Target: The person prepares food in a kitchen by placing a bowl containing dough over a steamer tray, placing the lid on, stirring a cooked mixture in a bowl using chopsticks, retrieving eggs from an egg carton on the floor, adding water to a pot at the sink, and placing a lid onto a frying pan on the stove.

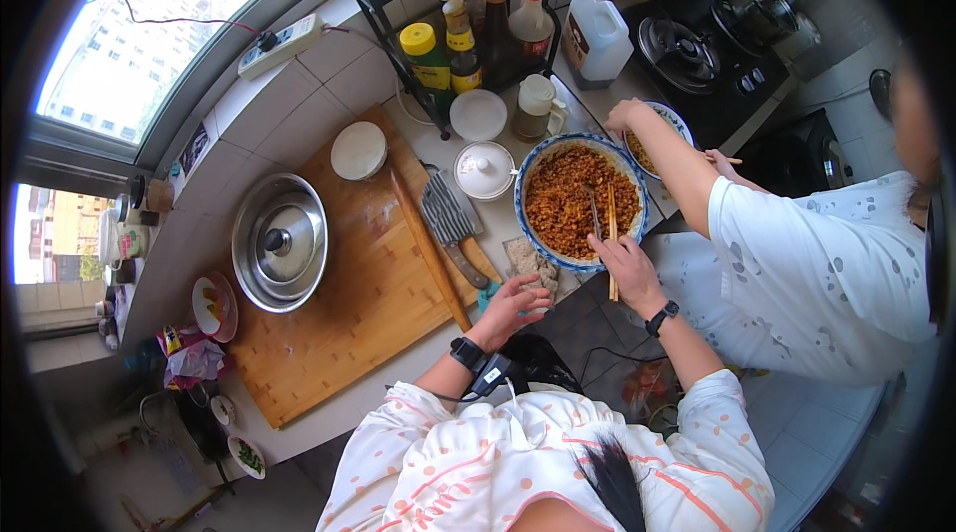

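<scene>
My right hand (633, 272) is at the near rim of a blue-and-white enamel basin (525, 230), its fingers on the handle of a metal spoon (594, 212). The spoon stands in a reddish-brown minced filling (567, 192). A pair of wooden chopsticks (612, 207) leans in the filling and passes behind my right hand; whether that hand grips them too, I cannot tell. My left hand (514, 310) hovers empty with fingers apart, beside a brownish folded cloth (532, 263) and a cleaver's wooden handle (467, 263). The cleaver blade (450, 207) lies at the board's edge.
On the wooden board (358, 330) are a rolling pin (429, 252), a steel bowl with a lid (280, 242) and a round white stack (358, 151). A white lidded pot (484, 170) stands by the basin. At right, another person's arm (672, 159) reaches over a bowl (676, 121).
</scene>
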Motion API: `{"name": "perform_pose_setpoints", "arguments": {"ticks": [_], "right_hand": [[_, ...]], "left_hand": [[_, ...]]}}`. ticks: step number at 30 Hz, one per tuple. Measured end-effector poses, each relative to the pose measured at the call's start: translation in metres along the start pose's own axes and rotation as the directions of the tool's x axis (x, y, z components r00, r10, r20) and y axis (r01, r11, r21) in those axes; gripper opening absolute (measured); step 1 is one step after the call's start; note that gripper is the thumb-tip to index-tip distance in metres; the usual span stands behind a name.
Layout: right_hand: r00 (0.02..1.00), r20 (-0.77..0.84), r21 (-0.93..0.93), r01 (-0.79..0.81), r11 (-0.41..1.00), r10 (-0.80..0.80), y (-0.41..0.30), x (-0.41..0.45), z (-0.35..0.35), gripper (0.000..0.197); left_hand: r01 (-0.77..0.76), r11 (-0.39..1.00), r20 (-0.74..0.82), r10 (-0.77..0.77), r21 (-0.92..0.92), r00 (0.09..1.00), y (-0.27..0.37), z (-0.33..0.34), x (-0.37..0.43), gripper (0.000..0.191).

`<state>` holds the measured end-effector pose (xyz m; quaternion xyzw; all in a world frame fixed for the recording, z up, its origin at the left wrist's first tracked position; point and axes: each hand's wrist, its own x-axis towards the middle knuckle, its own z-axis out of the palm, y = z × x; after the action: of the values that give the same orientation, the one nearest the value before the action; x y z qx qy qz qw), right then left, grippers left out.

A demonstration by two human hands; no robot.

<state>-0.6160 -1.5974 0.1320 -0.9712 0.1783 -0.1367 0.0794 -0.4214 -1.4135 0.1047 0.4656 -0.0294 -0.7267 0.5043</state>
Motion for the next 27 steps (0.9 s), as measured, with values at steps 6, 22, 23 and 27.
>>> {"name": "perform_pose_setpoints", "arguments": {"ticks": [6,22,23,27], "right_hand": [[0.965,-0.254,0.049,0.079,0.996,-0.065,-0.034,0.001,-0.032,0.041],[0.948,0.235,0.256,0.152,0.955,-0.214,-0.143,0.050,0.103,0.020],[0.948,0.228,0.224,0.169,0.960,-0.220,-0.141,0.046,0.108,0.021],[0.947,0.191,0.147,0.234,0.961,-0.260,-0.146,0.036,0.105,0.021]], "left_hand": [[-0.047,0.999,-0.142,0.046,0.001,0.989,-0.016,-0.046,-0.041,0.034],[-0.426,0.877,-0.512,0.265,-0.224,0.817,-0.093,-0.121,-0.190,0.020],[-0.441,0.875,-0.555,0.270,-0.200,0.787,-0.094,-0.118,-0.200,0.024],[-0.499,0.835,-0.612,0.274,-0.231,0.742,-0.116,-0.127,-0.242,0.035]]}}
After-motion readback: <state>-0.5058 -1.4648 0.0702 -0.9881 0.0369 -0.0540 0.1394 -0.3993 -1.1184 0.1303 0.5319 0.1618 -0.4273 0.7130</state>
